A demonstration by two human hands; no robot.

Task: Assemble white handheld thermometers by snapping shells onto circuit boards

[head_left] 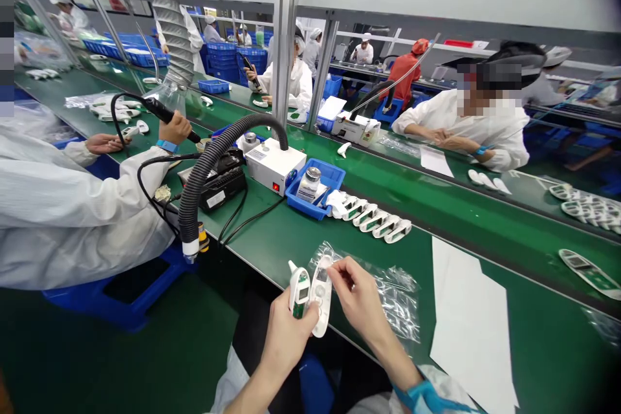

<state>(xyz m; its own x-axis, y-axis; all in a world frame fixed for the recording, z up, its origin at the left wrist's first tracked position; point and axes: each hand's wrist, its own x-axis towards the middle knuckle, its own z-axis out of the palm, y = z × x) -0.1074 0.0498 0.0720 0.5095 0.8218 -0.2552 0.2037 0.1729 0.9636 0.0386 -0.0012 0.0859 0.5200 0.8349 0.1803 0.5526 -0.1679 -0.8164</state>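
My left hand (pixel 286 330) is closed around a white thermometer body (pixel 299 288) with a green circuit board showing, held upright over the table's near edge. Beside it is a white shell half (pixel 321 297), which my left thumb also pins. My right hand (pixel 356 301) pinches the shell's upper part with fingertips together. Under both hands lie crumpled clear plastic bags (pixel 395 297) on the green mat.
A row of several white shells (pixel 376 218) lies beyond, next to a blue tray (pixel 315 191) with a small bottle. A white paper sheet (pixel 468 320) lies to the right. A black hose (pixel 204 165) and a co-worker's sleeve (pixel 72 200) are at left; other people sit across the belt.
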